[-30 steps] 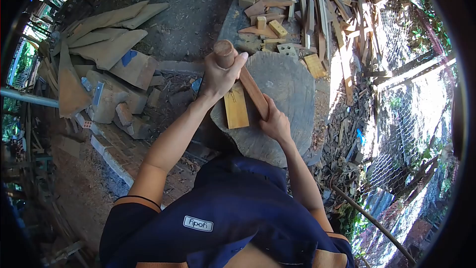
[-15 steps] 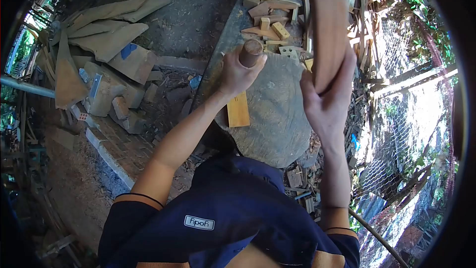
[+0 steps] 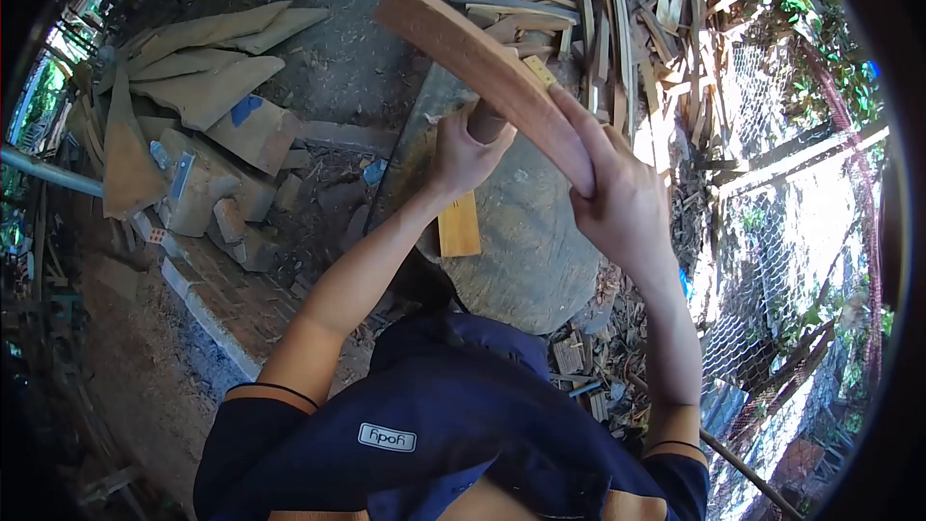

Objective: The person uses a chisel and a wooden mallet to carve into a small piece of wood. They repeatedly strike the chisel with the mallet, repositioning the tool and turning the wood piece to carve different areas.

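My left hand (image 3: pixel 463 159) is wrapped around an upright round wooden handle (image 3: pixel 484 123); the tool's lower end is hidden beneath the fist. Just below that hand a yellow wooden piece (image 3: pixel 460 227) lies flat on the thick wooden bench (image 3: pixel 526 260), its far part covered by the hand. In my right hand (image 3: pixel 625 195) is one end of a thick, curved length of wood (image 3: pixel 492 68). It slants up and left across the view, over the top of the handle. Whether the two touch cannot be made out.
Offcuts and long strips (image 3: pixel 526 5) lie on the bench's far end. Left on the ground is a pile of wooden slabs (image 3: pixel 207 87), beside a low brick edge (image 3: pixel 217 304). Wire mesh (image 3: pixel 762 260) stands at the right, and wood scraps (image 3: pixel 579 357) litter the ground by the bench.
The curved wood has swung from pointing away on the right to lying leftward over the handle. My right wrist has turned with it. My left hand keeps its grip almost in place.
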`<state>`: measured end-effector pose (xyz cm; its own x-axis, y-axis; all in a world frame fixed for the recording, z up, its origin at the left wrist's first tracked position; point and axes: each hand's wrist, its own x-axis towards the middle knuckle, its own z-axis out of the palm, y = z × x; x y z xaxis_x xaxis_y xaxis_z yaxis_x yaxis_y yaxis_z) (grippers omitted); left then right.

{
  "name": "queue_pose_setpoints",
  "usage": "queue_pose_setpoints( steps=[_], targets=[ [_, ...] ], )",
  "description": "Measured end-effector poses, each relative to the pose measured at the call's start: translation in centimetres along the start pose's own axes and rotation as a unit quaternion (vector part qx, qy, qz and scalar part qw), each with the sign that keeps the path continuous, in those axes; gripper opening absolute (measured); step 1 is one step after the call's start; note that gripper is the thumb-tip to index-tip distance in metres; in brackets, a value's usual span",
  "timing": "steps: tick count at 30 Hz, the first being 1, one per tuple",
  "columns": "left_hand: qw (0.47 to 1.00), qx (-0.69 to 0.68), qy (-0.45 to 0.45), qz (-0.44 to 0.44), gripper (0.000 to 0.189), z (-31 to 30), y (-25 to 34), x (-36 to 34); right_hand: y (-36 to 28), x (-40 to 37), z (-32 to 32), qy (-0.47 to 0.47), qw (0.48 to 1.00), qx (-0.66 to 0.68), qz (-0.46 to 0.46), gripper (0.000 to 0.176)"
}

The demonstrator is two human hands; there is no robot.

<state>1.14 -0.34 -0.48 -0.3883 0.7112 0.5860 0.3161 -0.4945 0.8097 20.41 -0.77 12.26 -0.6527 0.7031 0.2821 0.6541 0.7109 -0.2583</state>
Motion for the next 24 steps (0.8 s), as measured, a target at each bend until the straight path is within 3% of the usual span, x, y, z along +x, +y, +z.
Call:
queue_pose_setpoints(
  steps=[3,5,7,9,11,12,15,17,19,21,24],
  targets=[
    [0.997,0.006,-0.029,-0.07,0.018,-0.5,-0.1,-0.8,-0.9,0.2,-1.5,0.197,0.967,0.158,-0.037,0.083],
    [0.992,0.021,-0.055,-0.108,0.017,-0.8,-0.1,-0.6,-1.2,0.0,-0.8,0.238,0.941,0.24,0.011,0.084],
    [0.998,0.014,-0.033,-0.054,0.017,-0.7,-0.7,-0.4,-0.2,-0.3,1.2,-0.039,0.998,0.037,0.046,0.085],
    [1.0,-0.002,-0.02,-0.002,0.017,-0.3,-1.0,-0.2,1.0,-0.4,2.4,-0.003,0.995,0.092,0.047,0.086],
    [0.996,-0.019,-0.046,-0.079,0.016,-0.9,-0.9,-0.6,2.2,-0.8,4.5,0.066,0.974,0.216,0.022,0.086],
    [0.995,-0.017,-0.044,-0.083,0.016,-1.1,-0.7,-1.0,2.1,-1.0,5.2,0.024,0.957,0.275,0.096,0.087],
    [0.992,-0.051,-0.046,-0.11,0.015,-1.5,0.3,-1.1,3.5,-2.9,11.2,-0.028,0.949,0.279,0.145,0.086],
    [0.996,-0.008,-0.076,-0.047,0.022,-2.1,1.8,-2.8,3.3,-4.3,13.7,-0.166,0.944,0.208,0.197,0.084],
    [0.995,0.012,-0.096,-0.008,0.024,-2.4,2.3,-6.2,3.1,-5.9,16.2,-0.185,0.941,0.208,0.194,0.084],
    [0.978,0.117,-0.147,0.091,0.028,-2.8,3.4,-8.7,2.7,-6.9,18.0,-0.212,0.935,0.21,0.192,0.083],
    [0.986,0.07,-0.141,0.058,0.028,-3.5,4.0,-9.6,2.8,-7.6,19.5,-0.161,0.938,0.246,0.183,0.082]
  ],
)
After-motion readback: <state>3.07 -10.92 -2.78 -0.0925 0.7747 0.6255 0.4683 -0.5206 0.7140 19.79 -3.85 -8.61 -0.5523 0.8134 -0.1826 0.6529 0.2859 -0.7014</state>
